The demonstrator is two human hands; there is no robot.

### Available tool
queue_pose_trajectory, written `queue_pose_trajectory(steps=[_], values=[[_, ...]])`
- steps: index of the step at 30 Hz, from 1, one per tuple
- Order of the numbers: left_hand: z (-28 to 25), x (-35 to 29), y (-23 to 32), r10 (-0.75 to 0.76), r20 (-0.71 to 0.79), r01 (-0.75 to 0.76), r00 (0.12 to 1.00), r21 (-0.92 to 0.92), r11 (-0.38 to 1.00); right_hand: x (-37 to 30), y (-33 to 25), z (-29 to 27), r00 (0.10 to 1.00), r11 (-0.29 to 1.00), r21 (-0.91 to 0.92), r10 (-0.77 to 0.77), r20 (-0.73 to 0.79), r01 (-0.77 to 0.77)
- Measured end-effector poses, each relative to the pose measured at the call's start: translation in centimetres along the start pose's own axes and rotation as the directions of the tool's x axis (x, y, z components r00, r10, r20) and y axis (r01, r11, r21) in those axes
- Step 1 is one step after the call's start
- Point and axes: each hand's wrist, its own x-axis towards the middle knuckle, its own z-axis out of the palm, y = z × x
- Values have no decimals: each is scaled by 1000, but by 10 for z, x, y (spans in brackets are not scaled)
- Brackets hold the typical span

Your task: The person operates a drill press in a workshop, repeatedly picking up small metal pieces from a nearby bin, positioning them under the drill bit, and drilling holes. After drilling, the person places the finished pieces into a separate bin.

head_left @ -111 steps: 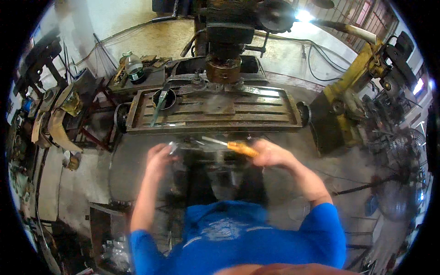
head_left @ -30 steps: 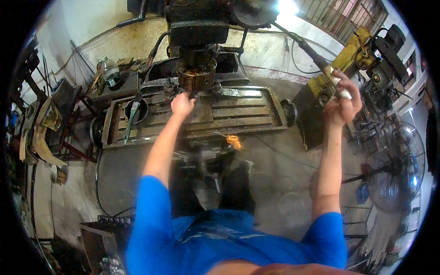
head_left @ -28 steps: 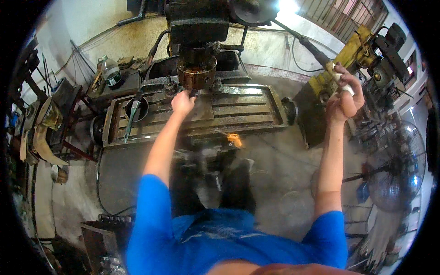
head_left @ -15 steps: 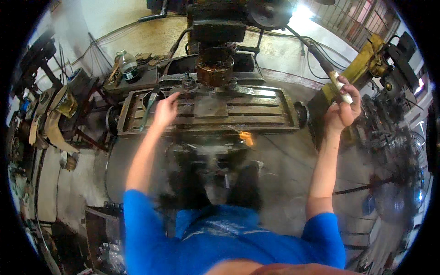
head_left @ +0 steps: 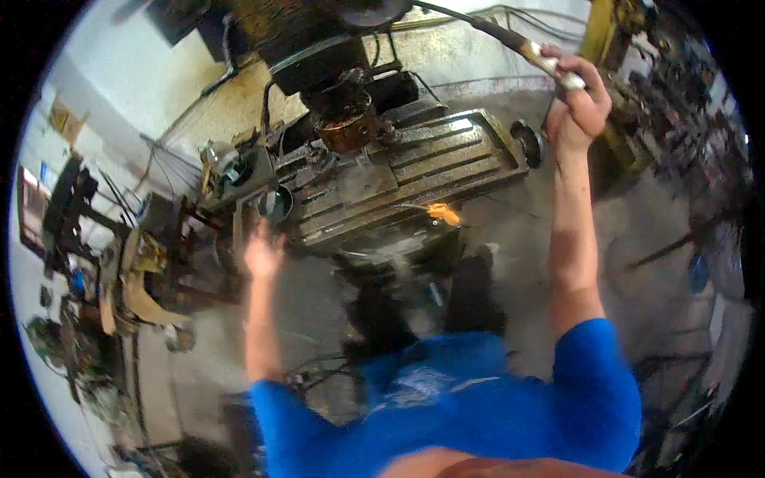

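Right hand up high on the right, and it's wrapped around the pale end of a long lever, fingers curled over, thumb side below, a firm-looking hold! The lever's dark shaft runs from that fist up and to the left, toward the big dark machine head.

Over to the other side: left hand, a smear of blur at the near left corner of the slotted metal surface. Fingers point away from the body, right by a dark round pot, which sits just beyond the fingertips. Touching or apart? Can't tell. How far open the hand is, and whether anything is in it, the blur won't show.

Between the two hands, an orange-handled tool lies by the surface's front edge, thin shaft pointing left, well apart from both and lower than the right hand's grip. On the edge or a ledge just under it? Too unclear to call. Above the surface's far side, a brownish metal cylinder hangs under the machine head, farther from the body than the pot.
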Motion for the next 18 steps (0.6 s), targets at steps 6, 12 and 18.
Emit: queue_pose_trajectory(steps=[6, 12, 18], values=[[-13, 2, 0, -212, 68, 222, 975, -228, 948, -1, 8, -5, 982, 979, -135, -133, 131, 151], [-22, 4, 69, -237, 459, 510, 856, -828, 235, -5, 8, -1, 995, 976, 217, 51, -84, -32], [19, 50, 121, -159, 417, 446, 895, -841, 307, -4, 3, -2, 994, 980, 176, 101, -31, -94]])
